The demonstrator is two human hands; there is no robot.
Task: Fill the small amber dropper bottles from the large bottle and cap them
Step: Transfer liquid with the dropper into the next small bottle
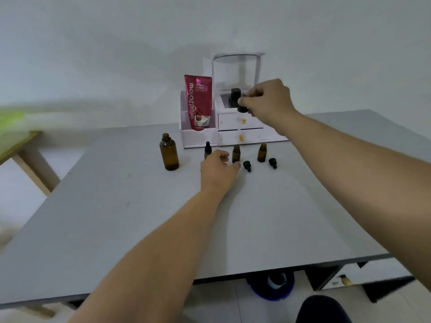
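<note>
The large amber bottle [169, 152] stands uncapped on the grey table [116, 217]. To its right stand three small amber bottles: one capped [207, 149], partly behind my left hand, and two uncapped ones [236, 154] [262, 152]. My left hand [218, 167] rests on the table, fingers curled at the base of the middle bottle. Held up above that bottle, my right hand [268, 99] pinches a black dropper cap [242, 106]; its clear glass pipette [239, 127] hangs down. Two more black dropper caps [247, 165] [272, 162] lie on the table.
A white drawer organiser [240, 127] with a mirror stands at the back of the table. It holds a pink tube [199, 102] and a black box [234, 96]. A wooden stool [25, 150] is at the left. A blue tape roll [271, 284] lies on the floor below the table.
</note>
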